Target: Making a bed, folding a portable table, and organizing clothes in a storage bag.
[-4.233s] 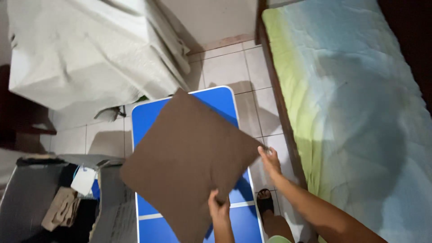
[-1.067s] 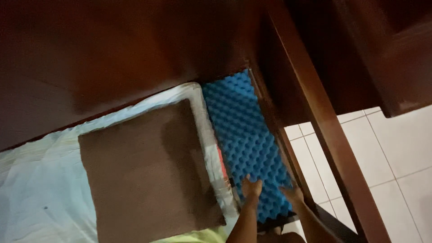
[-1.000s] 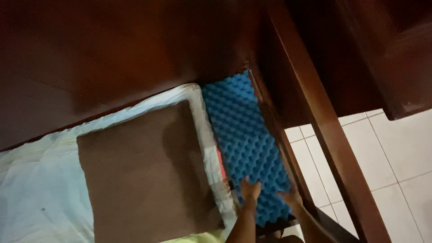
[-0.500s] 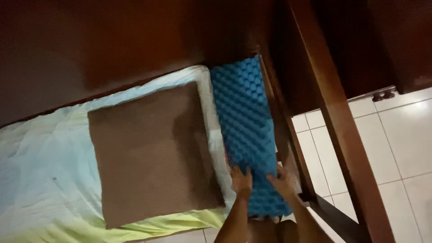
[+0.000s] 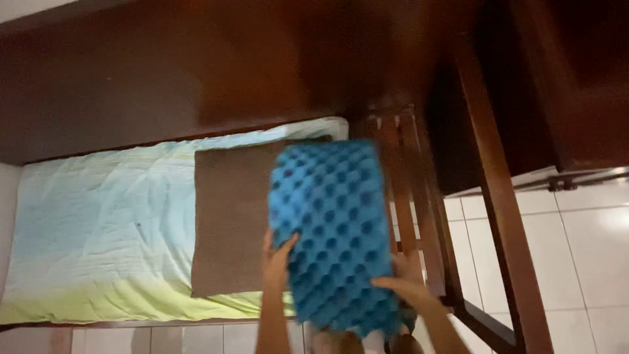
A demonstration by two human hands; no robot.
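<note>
The bright blue egg-crate foam pad [image 5: 331,229] is dimpled all over; the flat square cushion [image 5: 229,216] is plain brown; the bedsheet [image 5: 105,229] fades pale blue to lime green.

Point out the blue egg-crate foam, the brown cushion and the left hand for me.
blue egg-crate foam [image 5: 331,226]: head view, middle of its dimpled face.
brown cushion [image 5: 229,216]: head view, bare part left of the foam.
left hand [image 5: 276,257]: head view, back of the hand gripping the foam's left edge.

Bed [image 5: 98,216] with pale sheet, brown cushion [image 5: 229,223] lying flat on it
</note>
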